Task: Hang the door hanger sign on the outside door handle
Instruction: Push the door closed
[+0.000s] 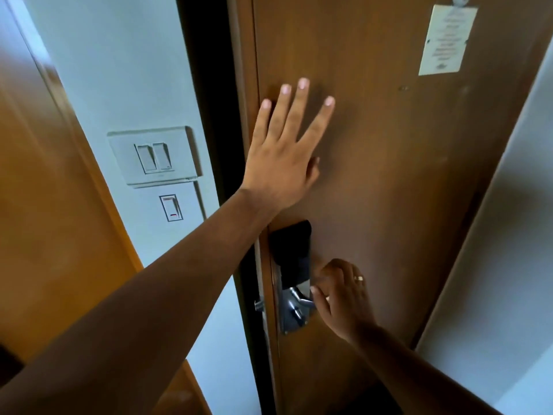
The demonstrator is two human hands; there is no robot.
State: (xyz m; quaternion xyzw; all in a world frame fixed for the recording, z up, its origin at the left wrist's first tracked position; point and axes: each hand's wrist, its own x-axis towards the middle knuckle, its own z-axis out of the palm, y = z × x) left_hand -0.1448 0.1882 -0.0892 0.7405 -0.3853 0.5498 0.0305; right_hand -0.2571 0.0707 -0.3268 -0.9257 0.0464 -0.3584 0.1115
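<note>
- The left hand (282,154) lies flat against the brown wooden door (389,160), fingers (302,103) spread and pointing up, the thumb tucked along the lower right edge of the palm.
- The left forearm reaches in from the lower left, crossing in front of the dark gap (206,100) between the door's edge and the wall.
- The right hand (344,298) is lower on the door, curled around the inner door handle (299,298), its fingers closed together; a ring (358,278) shows on one of them.
- The handle sits on a metal lock plate (291,313) with a black upper part (291,250), close to the door's left edge.
- The door hanger sign does not show on the door, the handle or in either hand; where it is cannot be told from here.
- A white notice card (446,40) is fixed high on the door, its print too blurred to read.
- On the pale wall (104,70) left of the gap are a double light switch (154,155) and, just below it, a single switch (171,208) with a small red mark.
</note>
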